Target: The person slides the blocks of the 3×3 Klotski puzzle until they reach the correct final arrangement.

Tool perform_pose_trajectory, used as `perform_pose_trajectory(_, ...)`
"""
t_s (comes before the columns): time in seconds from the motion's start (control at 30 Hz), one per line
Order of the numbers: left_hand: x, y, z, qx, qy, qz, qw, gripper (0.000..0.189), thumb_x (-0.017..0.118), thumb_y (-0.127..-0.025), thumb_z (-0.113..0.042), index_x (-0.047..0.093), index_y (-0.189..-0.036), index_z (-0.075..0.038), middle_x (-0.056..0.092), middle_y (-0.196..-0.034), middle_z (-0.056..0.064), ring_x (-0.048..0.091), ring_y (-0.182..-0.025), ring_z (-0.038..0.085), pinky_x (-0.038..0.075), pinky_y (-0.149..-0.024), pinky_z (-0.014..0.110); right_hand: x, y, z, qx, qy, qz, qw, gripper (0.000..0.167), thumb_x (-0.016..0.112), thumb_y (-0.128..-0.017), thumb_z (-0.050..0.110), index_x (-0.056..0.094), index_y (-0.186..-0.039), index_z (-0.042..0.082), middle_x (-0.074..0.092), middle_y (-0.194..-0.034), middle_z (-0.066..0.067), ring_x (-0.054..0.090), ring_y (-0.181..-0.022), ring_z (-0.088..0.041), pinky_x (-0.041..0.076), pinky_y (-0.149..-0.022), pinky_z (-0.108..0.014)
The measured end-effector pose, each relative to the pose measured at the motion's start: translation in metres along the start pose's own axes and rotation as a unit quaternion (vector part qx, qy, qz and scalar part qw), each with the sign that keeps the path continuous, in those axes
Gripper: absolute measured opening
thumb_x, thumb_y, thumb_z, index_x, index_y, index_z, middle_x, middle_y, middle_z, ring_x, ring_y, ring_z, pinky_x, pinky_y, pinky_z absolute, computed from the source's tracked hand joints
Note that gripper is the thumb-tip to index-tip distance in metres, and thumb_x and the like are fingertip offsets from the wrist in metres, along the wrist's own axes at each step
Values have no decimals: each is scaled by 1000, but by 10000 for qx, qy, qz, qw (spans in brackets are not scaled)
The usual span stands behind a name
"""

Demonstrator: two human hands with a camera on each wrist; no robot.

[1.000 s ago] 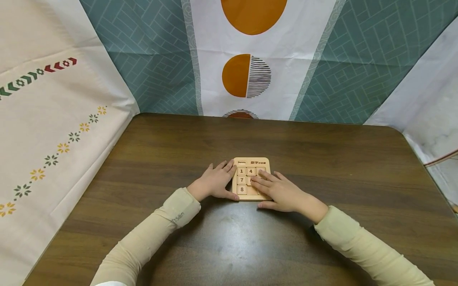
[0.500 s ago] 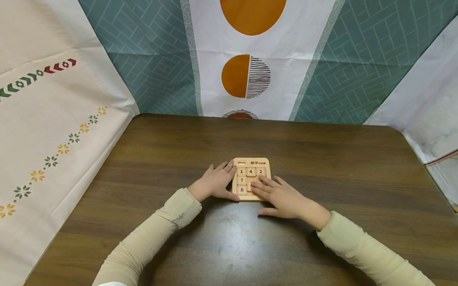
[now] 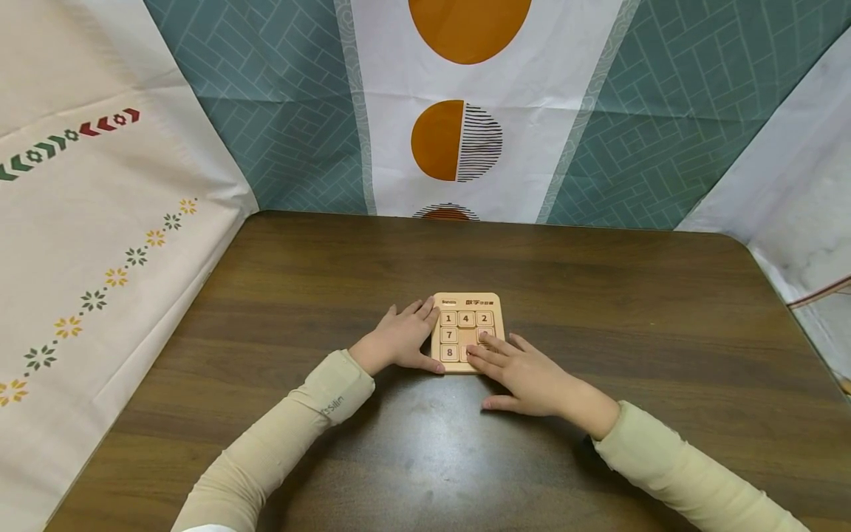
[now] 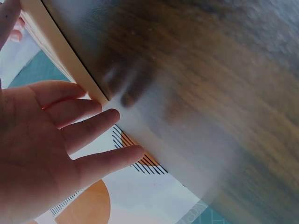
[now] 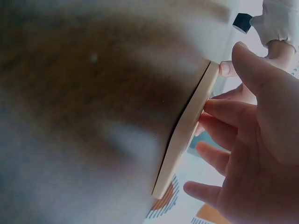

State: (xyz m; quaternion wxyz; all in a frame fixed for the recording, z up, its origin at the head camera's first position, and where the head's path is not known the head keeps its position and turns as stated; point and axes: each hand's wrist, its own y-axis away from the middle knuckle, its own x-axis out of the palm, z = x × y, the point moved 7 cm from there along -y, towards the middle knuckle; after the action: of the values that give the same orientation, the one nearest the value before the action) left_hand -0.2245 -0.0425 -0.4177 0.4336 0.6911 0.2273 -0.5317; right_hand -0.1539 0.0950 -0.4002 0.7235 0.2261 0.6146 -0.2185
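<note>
A square wooden number slide puzzle [image 3: 497, 303] lies flat on the table. Tiles 1, 4 and 2 form its top row, with 7 and 8 below on the left. Its middle slot [image 3: 468, 336] is bare. My left hand [image 3: 401, 336] rests against the puzzle's left side, fingers spread and thumb at the near corner. From the right, my right hand [image 3: 528, 373] touches the tiles with outstretched fingertips, one on the bottom-middle tile [image 3: 463, 354]. Those fingers partly hide the right-hand tiles. Both wrist views show straight fingers along the puzzle's edge [image 5: 187, 126].
The brown wooden table [image 3: 319, 273] spreads round the puzzle on every side. Behind it hangs a teal and white patterned cloth [image 3: 392, 148]. A cream cloth with flower motifs [image 3: 60, 244] hangs at the left, and a whitish cloth [image 3: 804, 185] at the right.
My right hand has drawn toward me, sliding the middle tile down into the bottom-middle slot. The middle slot is now bare, and the 2 has come into sight. My left hand stays put.
</note>
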Motion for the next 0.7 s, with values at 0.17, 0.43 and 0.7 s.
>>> perform_pose_trajectory(0.17, -1, 1, 0, -3, 12, 0, 10000, 105, 59, -70, -69, 23, -144, -4, 13, -150, 13, 20, -135, 29, 25, -99, 57, -2, -1, -3, 20, -32, -24, 10000, 68, 53, -86, 51, 42, -137, 7, 37, -143, -7, 24, -134, -29, 23, -99, -59)
perform_pose_trajectory(0.43, -2, 2, -2, -5, 23, 18, 10000, 105, 59, -70, -69, 23, -144, -4, 12, -150, 13, 21, -135, 29, 24, -100, 57, -10, -16, -20, 430, 46, -253, 9987, 65, 53, -87, 48, 43, -137, 7, 36, -143, -7, 24, -134, -30, 23, -99, -59)
perform_pose_trajectory(0.7, -1, 2, 0, -6, 1, 19, 10000, 105, 59, -70, -69, 23, -144, -4, 12, -151, 13, 20, -135, 29, 25, -99, 57, -11, -30, -28, 624, 93, -192, 9978, 63, 51, -89, 47, 44, -136, 7, 38, -142, -8, 23, -134, -30, 23, -98, -60)
